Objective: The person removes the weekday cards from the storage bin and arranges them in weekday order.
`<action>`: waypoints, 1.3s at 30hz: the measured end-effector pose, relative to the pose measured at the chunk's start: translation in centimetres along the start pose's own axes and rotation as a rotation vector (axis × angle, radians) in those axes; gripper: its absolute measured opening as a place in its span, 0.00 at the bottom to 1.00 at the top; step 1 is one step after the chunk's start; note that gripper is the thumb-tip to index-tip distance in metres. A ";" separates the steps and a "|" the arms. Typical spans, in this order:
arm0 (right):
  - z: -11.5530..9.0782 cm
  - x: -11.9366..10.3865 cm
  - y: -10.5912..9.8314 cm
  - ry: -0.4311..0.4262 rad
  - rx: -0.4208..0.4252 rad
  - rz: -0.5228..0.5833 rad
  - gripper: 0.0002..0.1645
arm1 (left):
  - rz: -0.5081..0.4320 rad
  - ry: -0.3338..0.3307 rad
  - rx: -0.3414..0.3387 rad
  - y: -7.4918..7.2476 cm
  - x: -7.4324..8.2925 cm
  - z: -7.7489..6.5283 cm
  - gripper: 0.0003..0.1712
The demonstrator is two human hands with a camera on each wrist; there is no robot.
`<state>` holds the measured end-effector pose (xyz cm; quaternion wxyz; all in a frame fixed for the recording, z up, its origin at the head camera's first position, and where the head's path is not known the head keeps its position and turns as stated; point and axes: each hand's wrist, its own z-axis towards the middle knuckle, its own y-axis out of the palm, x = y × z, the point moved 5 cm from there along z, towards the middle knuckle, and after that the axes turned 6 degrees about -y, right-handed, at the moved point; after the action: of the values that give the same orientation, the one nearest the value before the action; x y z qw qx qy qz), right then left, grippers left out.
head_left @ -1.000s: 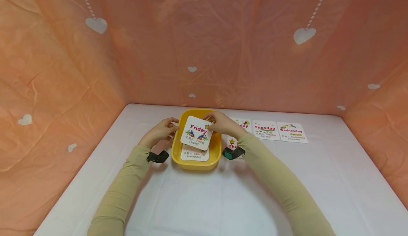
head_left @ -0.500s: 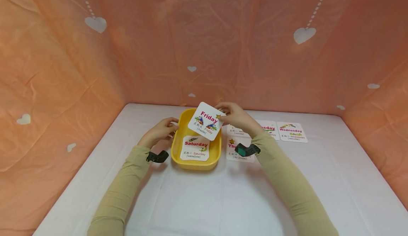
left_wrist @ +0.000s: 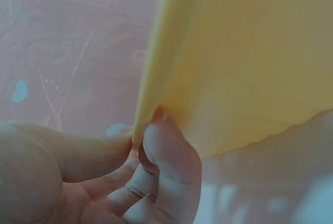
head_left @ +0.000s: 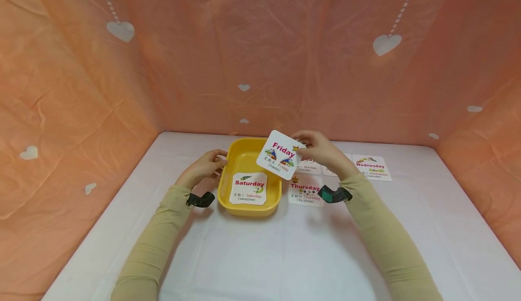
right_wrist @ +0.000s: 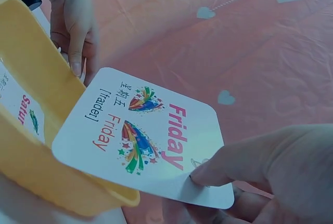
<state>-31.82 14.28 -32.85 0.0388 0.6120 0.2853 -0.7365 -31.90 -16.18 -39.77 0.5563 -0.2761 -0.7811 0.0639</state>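
Observation:
My right hand (head_left: pixel 321 150) pinches the white Friday card (head_left: pixel 281 155) by its upper right corner, thumb on the printed face. Tilted, the card hangs over the right rim of the yellow tray (head_left: pixel 249 210). Inside that tray lies the Saturday card (head_left: pixel 248 188), face up. At the tray's left side, my left hand (head_left: pixel 205 169) pinches the rim between thumb and forefinger, as the left wrist view shows of the yellow wall (left_wrist: pixel 250 68). Close below the right hand, the Thursday card (head_left: pixel 305 191) lies on the table.
Behind the right hand, the Monday card (head_left: pixel 310 167) and another card are partly hidden. The Wednesday card (head_left: pixel 371 167) ends that row on the right. An orange curtain (head_left: pixel 260 57) with white hearts stands along the back of the white table (head_left: pixel 252 256).
The right hand has carried the Friday card up and rightward, from above the tray's middle to its right rim, uncovering the Saturday card. My left hand has stayed at the rim.

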 end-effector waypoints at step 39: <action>-9.6 7.4 -7.4 0.128 0.006 -0.171 0.23 | 0.004 -0.011 0.008 0.1 0.0 -0.1 0.23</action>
<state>-28.22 27.09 -37.72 -0.0443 0.6312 0.3363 -0.6975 -31.75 -16.10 -39.72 0.5530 -0.2751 -0.7833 0.0697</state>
